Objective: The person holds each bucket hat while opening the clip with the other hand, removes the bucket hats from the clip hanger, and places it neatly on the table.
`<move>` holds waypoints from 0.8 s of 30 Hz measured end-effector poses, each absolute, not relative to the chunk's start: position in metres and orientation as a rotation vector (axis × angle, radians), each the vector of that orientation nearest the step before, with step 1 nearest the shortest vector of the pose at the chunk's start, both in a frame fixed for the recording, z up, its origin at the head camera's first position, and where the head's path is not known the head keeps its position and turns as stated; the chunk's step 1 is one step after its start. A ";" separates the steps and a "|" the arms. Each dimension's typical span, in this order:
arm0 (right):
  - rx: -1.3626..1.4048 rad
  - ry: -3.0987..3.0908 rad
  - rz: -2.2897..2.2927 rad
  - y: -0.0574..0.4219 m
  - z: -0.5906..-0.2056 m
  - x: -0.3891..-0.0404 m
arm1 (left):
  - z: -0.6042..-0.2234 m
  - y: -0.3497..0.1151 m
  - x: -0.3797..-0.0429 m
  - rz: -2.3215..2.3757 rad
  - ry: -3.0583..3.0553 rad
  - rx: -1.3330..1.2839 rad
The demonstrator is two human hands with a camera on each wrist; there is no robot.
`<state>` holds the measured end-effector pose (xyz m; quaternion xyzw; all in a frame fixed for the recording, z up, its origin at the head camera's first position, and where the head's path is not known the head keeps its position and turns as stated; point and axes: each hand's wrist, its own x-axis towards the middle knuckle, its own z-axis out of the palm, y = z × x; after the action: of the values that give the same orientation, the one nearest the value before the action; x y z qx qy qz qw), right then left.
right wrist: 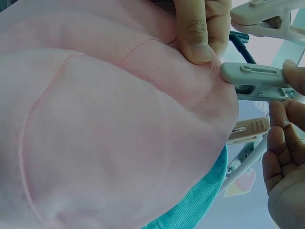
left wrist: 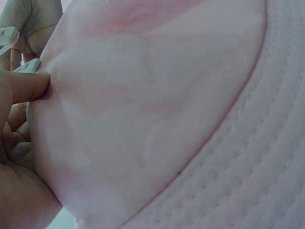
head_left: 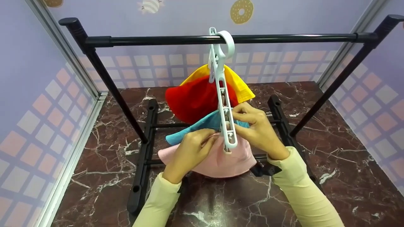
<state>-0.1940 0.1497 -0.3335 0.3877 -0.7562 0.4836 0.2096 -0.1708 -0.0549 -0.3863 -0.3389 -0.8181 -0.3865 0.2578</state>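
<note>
A white multi-clip hanger (head_left: 232, 49) hooks over the black rail. My left hand (head_left: 191, 148) pinches the crown of a pink bucket hat (head_left: 227, 164) beneath the hanger's near end; its thumb lies on the fabric in the left wrist view. My right hand (head_left: 257, 124) is at the hanger's right side. In the right wrist view, that hand pinches the tail of a pale clip (right wrist: 252, 75), whose jaws meet the pink hat's crown. A beige clip (right wrist: 249, 130) sits beside it. Behind the pink hat is a blue hat (head_left: 181, 135), partly hidden.
Farther back hang a red hat (head_left: 189, 101) and a yellow hat (head_left: 241, 86). The black rack (head_left: 151, 40) has slanted posts and foot bars (head_left: 142, 176) on a dark marbled surface (head_left: 107, 176). Patterned panels (head_left: 28, 110) enclose the back and sides.
</note>
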 end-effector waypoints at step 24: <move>1.115 -2.112 1.397 0.152 -0.335 -0.192 | -0.389 -0.055 -0.169 -1.062 -2.226 -0.930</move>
<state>-0.1918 0.1523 -0.3353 0.3958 -0.7499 0.4962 0.1864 -0.1686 -0.0553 -0.3888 -0.3418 -0.8176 -0.3902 0.2501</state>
